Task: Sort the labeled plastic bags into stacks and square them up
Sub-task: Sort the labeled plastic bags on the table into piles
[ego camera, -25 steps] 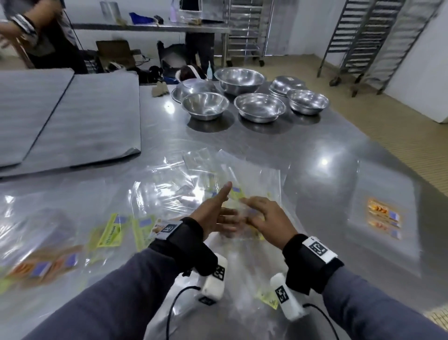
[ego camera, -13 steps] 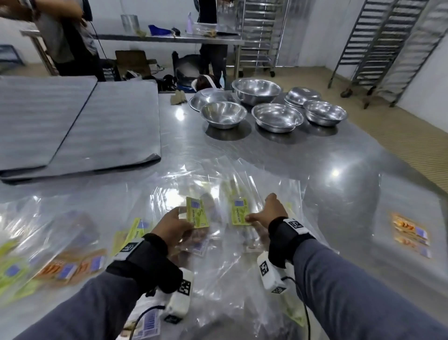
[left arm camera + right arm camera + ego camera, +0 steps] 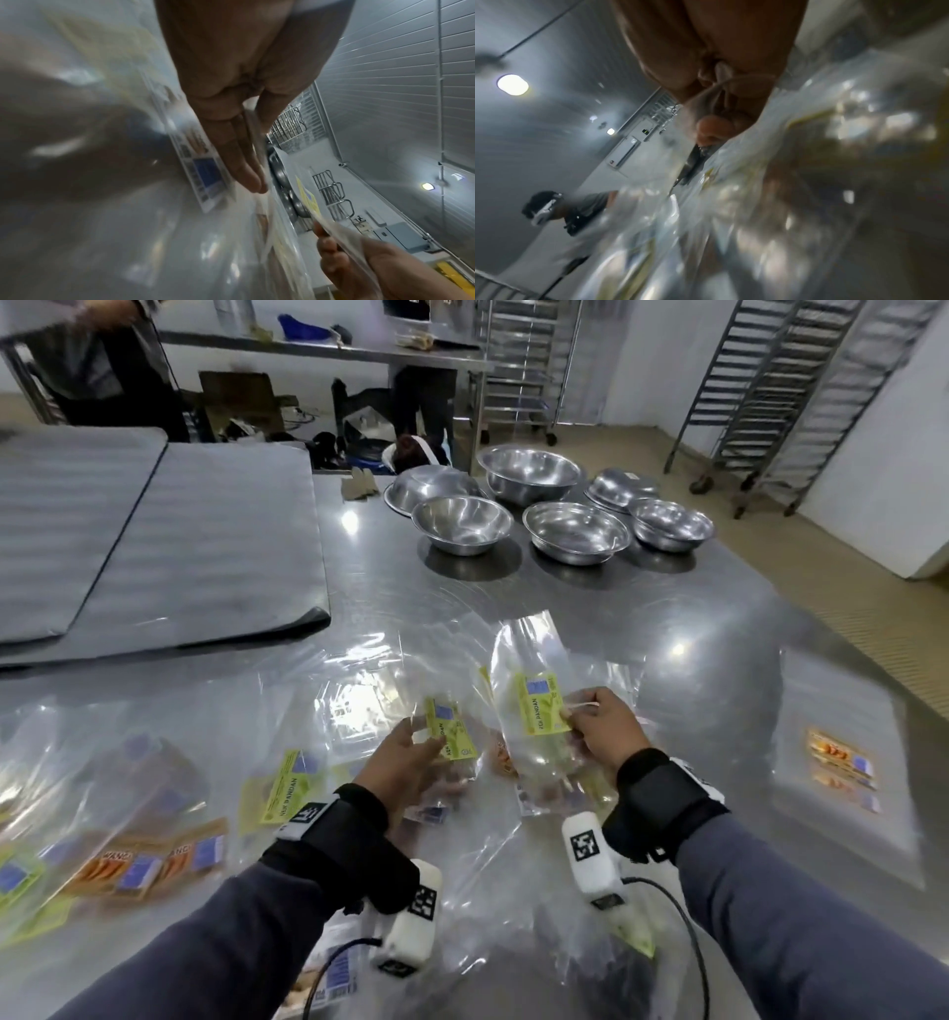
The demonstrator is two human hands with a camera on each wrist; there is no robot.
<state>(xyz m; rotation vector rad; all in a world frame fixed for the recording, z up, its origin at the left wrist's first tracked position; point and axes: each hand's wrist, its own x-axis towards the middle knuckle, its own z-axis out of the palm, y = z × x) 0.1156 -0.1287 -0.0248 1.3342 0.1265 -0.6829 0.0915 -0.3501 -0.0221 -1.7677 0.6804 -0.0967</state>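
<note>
Clear plastic bags with green, orange and blue labels lie strewn over the steel table [image 3: 590,618]. My left hand [image 3: 411,762] pinches a clear bag with a green pandan label [image 3: 451,729], lifted off the heap; thumb and straight fingers [image 3: 241,162] clamp its edge. My right hand [image 3: 601,726] pinches a second green-labelled bag [image 3: 542,703], raised and tilted upright beside the first. More green-labelled bags [image 3: 285,785] lie to the left, orange-labelled ones [image 3: 133,862] at the near left. A flat stack of orange-labelled bags [image 3: 842,762] lies at the right.
Several steel bowls [image 3: 575,531] stand at the far middle of the table. Grey foam sheets [image 3: 154,541] cover the far left. Tall wire racks [image 3: 780,377] stand on the floor beyond; another person [image 3: 102,361] works at the far left.
Both hands went from lying on the heap to each pinching a green-labelled bag. The bags have since risen and drawn apart, the right one tilting upright.
</note>
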